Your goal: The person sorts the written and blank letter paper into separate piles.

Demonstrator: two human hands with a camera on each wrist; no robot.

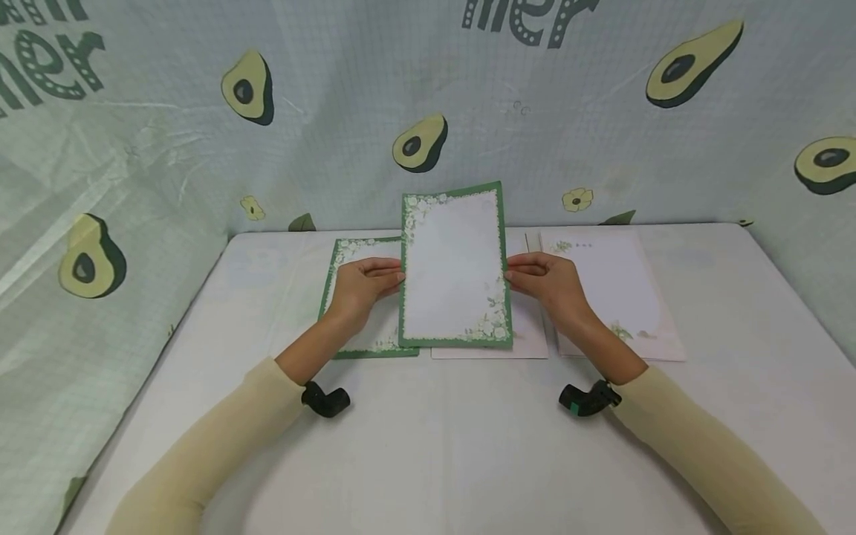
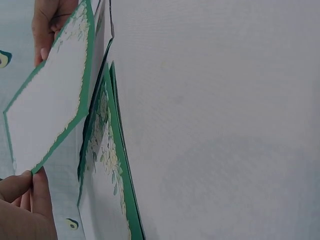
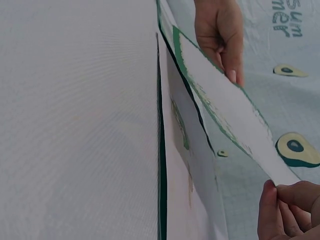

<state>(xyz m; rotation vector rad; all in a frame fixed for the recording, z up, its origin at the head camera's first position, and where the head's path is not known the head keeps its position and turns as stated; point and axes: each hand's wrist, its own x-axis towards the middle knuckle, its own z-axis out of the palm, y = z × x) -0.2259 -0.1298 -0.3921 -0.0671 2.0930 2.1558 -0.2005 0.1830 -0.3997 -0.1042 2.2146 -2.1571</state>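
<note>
A sheet of paper (image 1: 455,267) with a green border and white flowers in its corners is held up above the table. My left hand (image 1: 361,290) pinches its left edge between thumb and fingers. On the opposite edge, my right hand (image 1: 551,286) pinches it the same way. Both wrist views show the sheet tilted, clear of the papers below. Behind my left hand lies a second green-bordered sheet (image 1: 364,345), partly covered. A pale pink sheet (image 1: 491,353) lies under the raised one, mostly hidden. Beyond my right wrist is another pale pink sheet (image 1: 602,275) with small flowers.
The sheets lie in a row along the far part of a white-covered table (image 1: 441,446). A pale cloth (image 1: 334,111) printed with avocados hangs behind the table and at both sides. A black wrist device (image 1: 325,400) sits at the left cuff, and a similar device (image 1: 588,399) at the right.
</note>
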